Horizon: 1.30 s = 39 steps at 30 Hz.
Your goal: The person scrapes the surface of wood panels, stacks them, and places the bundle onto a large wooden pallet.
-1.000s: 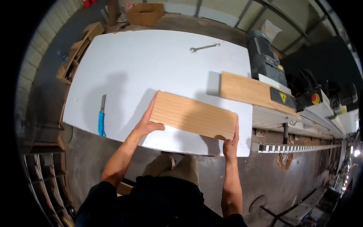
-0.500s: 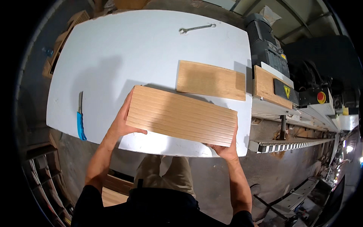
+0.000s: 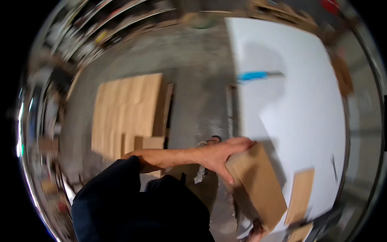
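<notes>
wooden panel (image 3: 258, 189) lower right of frame, over white table (image 3: 298, 105) edge | long axis upper-left to lower-right | left hand (image 3: 221, 155) clasps upper end, fingers wrapped | right hand (image 3: 256, 233) at lower end, probably gripping; blurred | board stack (image 3: 125, 111) left on floor

Dark navy short-sleeved top, sleeve ending at the upper arm. Left forearm bare, no watch, no glove. Left hand (image 3: 219, 155) bare, no rings visible. Right hand (image 3: 254, 232) bare, only partly in view at lower edge. Khaki trousers below the top, blurred. Dark shoe tip, blurred.
</notes>
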### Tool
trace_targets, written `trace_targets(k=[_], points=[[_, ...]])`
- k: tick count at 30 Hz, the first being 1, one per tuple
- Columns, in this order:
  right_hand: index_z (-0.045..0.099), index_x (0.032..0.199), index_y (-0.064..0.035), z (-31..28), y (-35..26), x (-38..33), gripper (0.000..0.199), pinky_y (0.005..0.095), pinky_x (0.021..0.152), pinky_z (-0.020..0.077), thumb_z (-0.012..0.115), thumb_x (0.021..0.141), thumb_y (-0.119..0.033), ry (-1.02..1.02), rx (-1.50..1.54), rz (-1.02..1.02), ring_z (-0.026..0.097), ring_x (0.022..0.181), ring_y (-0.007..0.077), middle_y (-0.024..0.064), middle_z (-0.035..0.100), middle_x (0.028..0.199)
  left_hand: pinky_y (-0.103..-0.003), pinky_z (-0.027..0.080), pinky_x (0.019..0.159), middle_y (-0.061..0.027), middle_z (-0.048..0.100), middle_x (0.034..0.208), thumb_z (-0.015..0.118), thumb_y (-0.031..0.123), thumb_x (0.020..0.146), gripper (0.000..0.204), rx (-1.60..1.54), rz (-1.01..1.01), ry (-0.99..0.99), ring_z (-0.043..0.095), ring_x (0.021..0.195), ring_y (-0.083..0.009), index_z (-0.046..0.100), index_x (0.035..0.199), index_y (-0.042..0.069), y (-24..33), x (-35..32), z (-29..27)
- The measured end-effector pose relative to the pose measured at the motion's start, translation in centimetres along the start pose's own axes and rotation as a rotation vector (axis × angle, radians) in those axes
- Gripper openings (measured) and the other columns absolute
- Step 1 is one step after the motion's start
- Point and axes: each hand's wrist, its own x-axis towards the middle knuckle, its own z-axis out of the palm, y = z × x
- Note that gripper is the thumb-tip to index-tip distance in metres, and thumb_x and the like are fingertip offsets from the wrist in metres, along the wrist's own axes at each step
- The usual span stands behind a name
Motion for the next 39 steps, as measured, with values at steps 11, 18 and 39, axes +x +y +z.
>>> trace_targets(k=[11,18,39], points=[[0.041,0.134,0.0011,16.7,-3.1,-4.5,0.089,0.0392,0.098,0.0396,0.08,0.055,-0.014,-0.926,-0.27,0.238,0.051,0.111,0.0247,0.0122,0.054,0.119,-0.037,0.026,0.111,-0.0103,0.037,0.144,0.088,0.026,0.062,0.105,-0.466,-0.564,0.91,0.033,0.133,-0.0225,0.028,0.146,0.006,2.3,-32.8,12.5],[0.046,0.131,-0.0016,27.3,10.3,-7.4,0.075,0.0339,0.09,0.0465,0.074,0.062,0.004,-1.329,-0.662,0.569,0.055,0.11,0.023,0.0112,0.056,0.12,-0.032,0.042,0.098,-0.006,0.058,0.122,0.079,0.001,0.067,0.076,-1.075,-0.709,1.535,0.052,0.112,-0.0191,0.047,0.136,0.004,2.7,-46.2,20.8],[0.053,0.122,0.0063,65.4,51.0,-30.9,0.067,0.0329,0.088,0.048,0.082,0.066,-0.016,-1.761,-1.085,0.467,0.061,0.1,0.0235,0.0166,0.064,0.11,-0.039,0.049,0.095,-0.0127,0.06,0.115,0.075,0.01,0.077,0.06,-1.508,-0.519,2.137,0.059,0.104,-0.0229,0.046,0.128,-0.003,-27.9,-78.5,23.2]])
